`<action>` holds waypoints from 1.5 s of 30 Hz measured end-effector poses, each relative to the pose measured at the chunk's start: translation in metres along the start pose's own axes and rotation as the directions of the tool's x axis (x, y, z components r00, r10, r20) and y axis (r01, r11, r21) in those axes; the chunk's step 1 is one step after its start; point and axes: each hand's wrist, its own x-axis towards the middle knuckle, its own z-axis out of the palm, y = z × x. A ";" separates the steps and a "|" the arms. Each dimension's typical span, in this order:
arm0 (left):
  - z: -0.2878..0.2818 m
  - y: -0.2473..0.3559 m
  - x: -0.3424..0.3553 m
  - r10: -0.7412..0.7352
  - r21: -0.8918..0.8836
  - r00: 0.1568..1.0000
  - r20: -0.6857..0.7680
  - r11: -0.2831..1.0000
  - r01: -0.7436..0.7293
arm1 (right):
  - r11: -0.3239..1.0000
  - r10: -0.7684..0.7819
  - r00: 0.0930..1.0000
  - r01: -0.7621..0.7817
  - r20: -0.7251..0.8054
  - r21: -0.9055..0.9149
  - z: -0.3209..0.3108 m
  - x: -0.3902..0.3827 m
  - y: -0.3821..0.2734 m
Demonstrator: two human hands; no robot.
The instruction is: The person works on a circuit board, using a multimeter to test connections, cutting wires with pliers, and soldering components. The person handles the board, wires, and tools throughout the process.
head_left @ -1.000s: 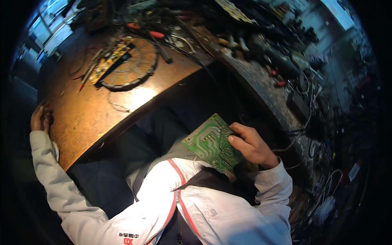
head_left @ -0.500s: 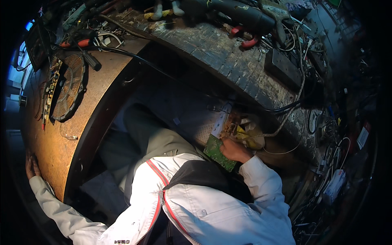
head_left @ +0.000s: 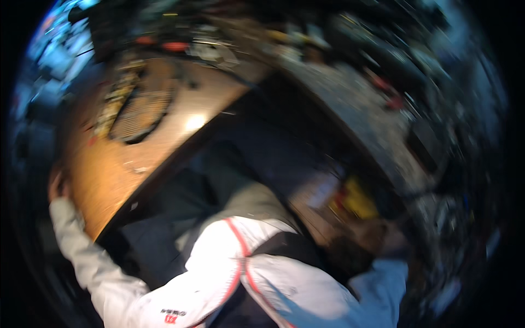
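Brown and worn, the tabletop (head_left: pixel 104 183) spreads across the left of my view, a bright glare lying near its inner edge. Across a dark gap from it, the grey workbench (head_left: pixel 350 93) slants down to the right, heaped with a jumble of dark tools and cables along its far side. My white jacket (head_left: pixel 219 259), red-edged down the front, fills the lower middle, and above its hem my olive-grey trousers (head_left: pixel 254 199) reach forward into the gap. On the tabletop lies a round ribbed disc (head_left: pixel 145 115), orange-brown with a dark rim, and along its left side sits a narrow, yellowish strip of parts (head_left: pixel 115 104). Over on the workbench rests a dark block (head_left: pixel 422 145), close to the edge above the gap. Low on my right, beneath that edge, a yellow thing (head_left: pixel 360 199) lies in the shade, just beyond my right hand (head_left: pixel 389 240) and nearest to it of all I see. My left hand (head_left: pixel 57 185) is far off from the other, at the left edge of the tabletop. Everything is smeared and both hands are dim, so I cannot tell whether my fingers are apart, together or clamped on something. Smaller again are a pale piece (head_left: pixel 322 191) left of the yellow thing and a red handle (head_left: pixel 175 46) behind the disc.
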 end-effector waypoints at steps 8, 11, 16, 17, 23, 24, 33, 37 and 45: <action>0.175 0.019 -0.068 0.109 -0.002 0.948 -0.298 0.993 -0.114 | 0.975 -0.176 0.973 0.194 0.147 -0.113 0.026 0.035 -0.067; 0.173 0.016 -0.069 0.067 0.109 0.931 -0.360 0.994 -0.029 | 0.944 -0.257 0.941 0.293 0.218 -0.153 0.017 0.022 -0.098; 0.194 0.036 -0.065 0.096 0.108 0.968 -0.234 0.992 -0.072 | 0.880 -0.411 0.861 0.461 0.300 -0.118 -0.007 -0.021 -0.160; 0.205 0.040 -0.066 0.096 0.117 0.970 -0.224 0.991 -0.071 | 0.859 -0.452 0.836 0.502 0.311 -0.101 -0.013 -0.031 -0.175; 0.242 0.046 -0.059 0.027 0.085 0.999 -0.029 0.996 -0.025 | 0.711 -0.689 0.629 0.682 0.360 0.170 -0.079 -0.097 -0.287; 0.247 0.042 -0.056 0.010 0.086 1.000 -0.018 0.996 -0.008 | 0.663 -0.746 0.602 0.710 0.286 0.238 -0.105 -0.103 -0.311; 0.240 0.050 -0.074 -0.006 0.399 0.998 -0.070 0.916 0.034 | -0.104 -0.842 0.122 0.919 -0.525 0.381 -0.328 -0.014 -0.610; 0.257 0.050 -0.074 0.103 0.586 0.994 0.028 0.804 -0.100 | 0.031 -0.956 0.071 0.989 -0.284 0.144 -0.336 0.033 -0.665; 0.265 0.029 -0.087 0.149 0.754 0.967 0.208 0.605 -0.255 | 0.025 -0.988 0.054 0.982 -0.148 0.188 -0.289 0.039 -0.689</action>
